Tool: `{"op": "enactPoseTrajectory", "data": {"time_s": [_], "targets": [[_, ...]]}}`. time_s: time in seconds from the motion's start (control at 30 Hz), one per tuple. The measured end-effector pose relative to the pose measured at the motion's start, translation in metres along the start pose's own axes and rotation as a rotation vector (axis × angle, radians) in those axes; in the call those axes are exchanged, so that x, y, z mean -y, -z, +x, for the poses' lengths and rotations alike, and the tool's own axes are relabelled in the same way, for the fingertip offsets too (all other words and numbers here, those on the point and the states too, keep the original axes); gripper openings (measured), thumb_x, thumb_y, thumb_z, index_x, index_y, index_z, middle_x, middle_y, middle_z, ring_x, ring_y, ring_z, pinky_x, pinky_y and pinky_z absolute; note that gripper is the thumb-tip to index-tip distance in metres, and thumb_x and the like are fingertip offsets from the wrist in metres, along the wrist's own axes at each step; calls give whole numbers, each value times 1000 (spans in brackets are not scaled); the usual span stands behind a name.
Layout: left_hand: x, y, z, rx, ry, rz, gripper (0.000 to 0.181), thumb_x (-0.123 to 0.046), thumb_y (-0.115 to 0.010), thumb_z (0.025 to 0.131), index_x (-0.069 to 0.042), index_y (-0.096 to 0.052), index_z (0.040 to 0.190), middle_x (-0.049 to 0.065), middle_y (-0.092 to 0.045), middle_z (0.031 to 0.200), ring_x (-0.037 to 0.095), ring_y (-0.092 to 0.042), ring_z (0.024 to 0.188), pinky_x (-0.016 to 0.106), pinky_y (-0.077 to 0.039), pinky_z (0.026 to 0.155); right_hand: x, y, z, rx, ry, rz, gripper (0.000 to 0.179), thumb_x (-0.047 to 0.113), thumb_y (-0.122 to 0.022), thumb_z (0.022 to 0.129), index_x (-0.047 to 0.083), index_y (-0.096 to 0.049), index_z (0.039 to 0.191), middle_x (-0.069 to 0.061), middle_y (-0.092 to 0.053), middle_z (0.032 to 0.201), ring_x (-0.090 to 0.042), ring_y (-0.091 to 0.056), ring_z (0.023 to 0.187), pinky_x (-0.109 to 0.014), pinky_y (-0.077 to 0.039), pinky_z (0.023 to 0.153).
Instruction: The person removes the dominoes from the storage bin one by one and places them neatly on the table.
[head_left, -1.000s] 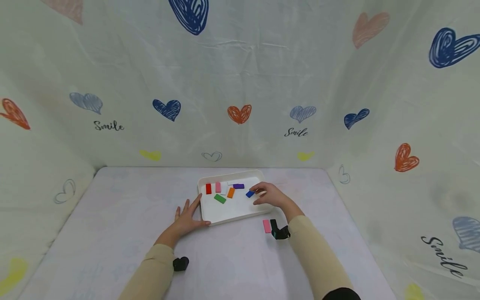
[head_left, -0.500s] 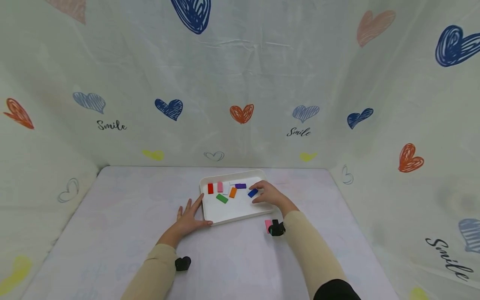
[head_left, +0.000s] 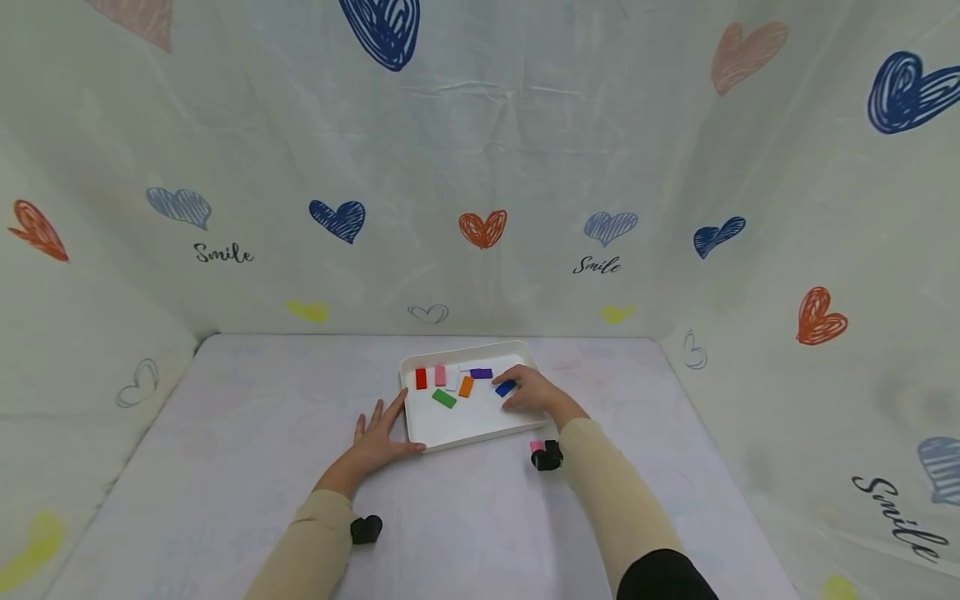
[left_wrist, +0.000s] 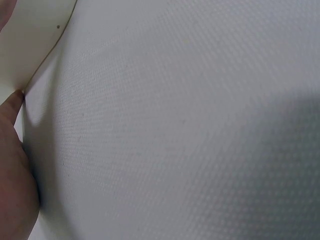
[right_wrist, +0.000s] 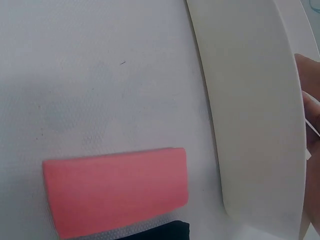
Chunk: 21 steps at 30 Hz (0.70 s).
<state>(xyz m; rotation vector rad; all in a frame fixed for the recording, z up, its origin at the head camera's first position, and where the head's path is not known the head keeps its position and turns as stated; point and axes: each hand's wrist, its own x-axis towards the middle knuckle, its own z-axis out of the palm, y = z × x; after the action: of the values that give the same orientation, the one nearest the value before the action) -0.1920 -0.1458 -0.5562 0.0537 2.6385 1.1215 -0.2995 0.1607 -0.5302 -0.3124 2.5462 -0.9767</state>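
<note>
A shallow white tray [head_left: 450,432] lies on the table with several small coloured blocks in it. My left hand [head_left: 371,446] spreads its fingers against the tray's left side. Its index finger touches the left rim, and its thumb touches the near corner. My right hand [head_left: 532,390] is over the tray's right part, fingers and thumb spread around a blue block [head_left: 505,388]. The hand partly hides that block, and a firm pinch is not visible. The right wrist view shows only part of the right hand [right_wrist: 312,117] behind the tray wall [right_wrist: 250,115].
Inside the tray are red [head_left: 421,378], pink [head_left: 440,375], purple [head_left: 482,373], orange [head_left: 466,386] and green [head_left: 444,398] blocks, plus white pieces. Outside its near edge lies another pink block [right_wrist: 117,192]. A heart-printed curtain [head_left: 480,150] stands behind the table.
My right hand has shifted slightly left over the blue block, covering more of its right end. My left hand has stayed against the tray.
</note>
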Motion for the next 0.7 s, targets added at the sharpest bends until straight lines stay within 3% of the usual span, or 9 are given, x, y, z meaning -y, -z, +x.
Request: {"op": "enactPoseTrajectory", "data": {"time_s": [0.37,0.7], "targets": [[1,0,1,0,2,0,112,-45,-83,73,-19,-14,158,17,-18,160,42,5,146,58,14,112,-3,-5,-2,16,33,-63,33,0,-76,81,20,-77,106,0,-58,115,-22,-51,112,-41,-39,105],[1,0,1,7,1,-4,112,-46,-82,73,-19,-14,158,17,-15,161,42,5,146,58,14,112,2,-5,-7,69,38,-40,25,1,-74,85,17,-76,104,-2,-63,112,-22,-55,107,-44,-44,100]]}}
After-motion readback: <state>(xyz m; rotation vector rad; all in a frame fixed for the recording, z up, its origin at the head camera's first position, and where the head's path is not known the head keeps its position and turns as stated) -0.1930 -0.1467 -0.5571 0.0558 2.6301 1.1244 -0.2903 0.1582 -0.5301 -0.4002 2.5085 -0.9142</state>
